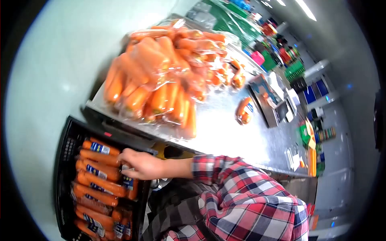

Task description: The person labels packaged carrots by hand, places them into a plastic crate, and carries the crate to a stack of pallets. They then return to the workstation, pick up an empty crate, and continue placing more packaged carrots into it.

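My right hand (141, 164) reaches over the near side of a black crate (64, 176), its fingers curled onto a clear pack of carrots (129, 184) with a blue-and-white label. The hand partly covers that pack. Beside it, several more labelled carrot packs (98, 170) lie in rows in the crate. A red, white and navy checked sleeve (241, 180) covers the right arm. My left hand is out of view.
A steel table (217, 132) holds a large heap of bagged carrots (157, 76). One labelled carrot pack (244, 111) lies apart, near a scale-like device (265, 98). An orange-edged item (311, 150) stands at the table's end. Green crates (295, 70) are farther back.
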The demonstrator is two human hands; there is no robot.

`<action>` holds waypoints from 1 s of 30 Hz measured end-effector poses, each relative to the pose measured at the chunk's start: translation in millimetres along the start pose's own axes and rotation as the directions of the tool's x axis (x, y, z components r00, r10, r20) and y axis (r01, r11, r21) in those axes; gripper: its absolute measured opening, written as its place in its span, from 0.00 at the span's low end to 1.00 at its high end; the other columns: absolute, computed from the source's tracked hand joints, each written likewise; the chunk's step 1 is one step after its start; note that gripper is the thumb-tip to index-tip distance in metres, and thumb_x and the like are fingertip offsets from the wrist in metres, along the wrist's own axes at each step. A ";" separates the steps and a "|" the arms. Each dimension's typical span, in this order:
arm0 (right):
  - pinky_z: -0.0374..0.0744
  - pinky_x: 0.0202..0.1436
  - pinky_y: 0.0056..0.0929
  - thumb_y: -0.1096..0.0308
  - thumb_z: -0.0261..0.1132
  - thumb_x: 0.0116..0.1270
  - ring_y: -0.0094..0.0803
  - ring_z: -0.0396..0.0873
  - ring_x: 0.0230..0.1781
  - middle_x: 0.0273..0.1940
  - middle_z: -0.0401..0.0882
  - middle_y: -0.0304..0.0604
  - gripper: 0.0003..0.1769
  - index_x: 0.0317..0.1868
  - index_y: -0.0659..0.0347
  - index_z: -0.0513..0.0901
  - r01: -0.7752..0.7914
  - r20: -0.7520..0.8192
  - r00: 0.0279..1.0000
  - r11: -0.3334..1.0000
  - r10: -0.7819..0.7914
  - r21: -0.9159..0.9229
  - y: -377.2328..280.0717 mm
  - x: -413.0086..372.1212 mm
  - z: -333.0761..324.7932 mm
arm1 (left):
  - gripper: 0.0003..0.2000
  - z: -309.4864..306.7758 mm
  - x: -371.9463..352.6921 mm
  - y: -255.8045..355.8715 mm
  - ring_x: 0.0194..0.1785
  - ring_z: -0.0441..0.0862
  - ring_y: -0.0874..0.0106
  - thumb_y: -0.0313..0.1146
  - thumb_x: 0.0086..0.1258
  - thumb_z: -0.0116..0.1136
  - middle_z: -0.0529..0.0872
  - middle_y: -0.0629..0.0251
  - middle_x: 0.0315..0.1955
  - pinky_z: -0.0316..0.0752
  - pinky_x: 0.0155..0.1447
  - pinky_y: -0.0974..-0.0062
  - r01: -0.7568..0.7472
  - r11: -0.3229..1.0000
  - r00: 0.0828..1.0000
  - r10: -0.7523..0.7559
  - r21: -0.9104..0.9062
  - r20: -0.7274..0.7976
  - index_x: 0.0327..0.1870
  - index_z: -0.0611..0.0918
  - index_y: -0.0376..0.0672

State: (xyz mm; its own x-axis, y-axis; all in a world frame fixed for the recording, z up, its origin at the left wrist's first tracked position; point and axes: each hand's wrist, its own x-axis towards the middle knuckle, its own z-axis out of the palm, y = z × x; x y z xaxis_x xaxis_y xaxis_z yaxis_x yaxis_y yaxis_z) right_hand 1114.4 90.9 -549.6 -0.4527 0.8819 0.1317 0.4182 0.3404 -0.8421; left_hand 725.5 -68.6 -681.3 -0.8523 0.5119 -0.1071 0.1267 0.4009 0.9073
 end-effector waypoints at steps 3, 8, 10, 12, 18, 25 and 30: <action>0.76 0.41 0.29 0.72 0.63 0.60 0.33 0.75 0.36 0.37 0.72 0.43 0.15 0.47 0.62 0.71 -0.184 -0.375 0.916 0.980 0.143 -0.077 31.8 -72.1 -74.8 | 0.22 20.7 -13.4 26.7 0.48 0.76 0.65 0.44 0.62 0.56 0.79 0.58 0.46 0.72 0.53 0.65 -0.113 0.990 0.994 0.113 0.084 -0.001 0.52 0.75 0.38; 0.74 0.45 0.26 0.71 0.59 0.66 0.28 0.75 0.41 0.42 0.74 0.44 0.14 0.51 0.63 0.71 -0.615 -0.921 0.319 0.788 0.223 -0.022 168.4 -238.2 -206.7 | 0.22 49.7 -35.5 47.9 0.52 0.74 0.64 0.44 0.65 0.54 0.77 0.57 0.50 0.71 0.56 0.64 -0.223 0.967 0.975 0.222 0.121 0.023 0.54 0.75 0.39; 0.72 0.50 0.37 0.66 0.58 0.66 0.44 0.73 0.46 0.46 0.72 0.55 0.19 0.55 0.63 0.69 -0.802 -0.954 0.216 0.595 0.210 -0.051 195.6 -285.9 -265.6 | 0.22 56.8 -46.0 55.0 0.53 0.73 0.64 0.45 0.66 0.53 0.77 0.57 0.51 0.70 0.57 0.64 -0.251 0.957 0.968 0.250 0.145 0.025 0.54 0.75 0.39; 0.70 0.56 0.45 0.58 0.56 0.66 0.57 0.70 0.53 0.55 0.66 0.65 0.26 0.61 0.61 0.65 -0.942 -0.952 0.211 0.304 0.221 -0.139 207.2 -313.4 -311.6 | 0.22 57.7 -57.2 60.1 0.55 0.73 0.64 0.45 0.67 0.52 0.76 0.56 0.52 0.69 0.58 0.63 -0.262 0.951 0.964 0.264 0.165 0.006 0.55 0.75 0.39; 0.74 0.54 0.46 0.51 0.57 0.64 0.58 0.63 0.61 0.61 0.61 0.66 0.31 0.65 0.53 0.64 -0.799 -0.758 0.208 -0.340 0.618 -0.497 253.7 -347.2 -348.9 | 0.22 23.8 -72.8 49.6 0.60 0.70 0.63 0.45 0.69 0.49 0.74 0.54 0.56 0.67 0.61 0.62 -0.251 0.960 0.968 0.250 0.125 0.022 0.56 0.74 0.39; 0.80 0.24 0.29 0.45 0.63 0.60 0.31 0.80 0.39 0.44 0.79 0.42 0.31 0.58 0.55 0.73 -0.345 -0.403 0.098 0.411 0.910 0.844 312.6 -442.4 -365.8 | 0.16 78.4 -178.6 146.8 0.50 0.78 0.72 0.31 0.70 0.52 0.80 0.60 0.48 0.75 0.50 0.76 -0.119 0.993 0.959 0.112 0.010 0.260 0.57 0.75 0.39; 0.78 0.39 0.24 0.46 0.63 0.61 0.27 0.77 0.38 0.43 0.78 0.41 0.29 0.55 0.58 0.75 -0.037 -0.253 0.493 0.311 0.832 0.950 346.8 -520.7 -367.0 | 0.12 135.8 -254.0 175.6 0.41 0.81 0.75 0.31 0.71 0.51 0.84 0.62 0.39 0.75 0.48 0.79 -0.002 0.987 0.745 0.110 -0.163 0.657 0.52 0.77 0.38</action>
State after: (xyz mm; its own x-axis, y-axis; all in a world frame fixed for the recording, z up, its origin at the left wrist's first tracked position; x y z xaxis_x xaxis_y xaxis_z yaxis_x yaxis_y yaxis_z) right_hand 1784.2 -130.5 -718.3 0.3241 0.8007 -0.5038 -0.6009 -0.2370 -0.7634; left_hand 1033.1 -25.0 -550.0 -0.2879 0.9251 -0.2475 0.0439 0.2709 0.9616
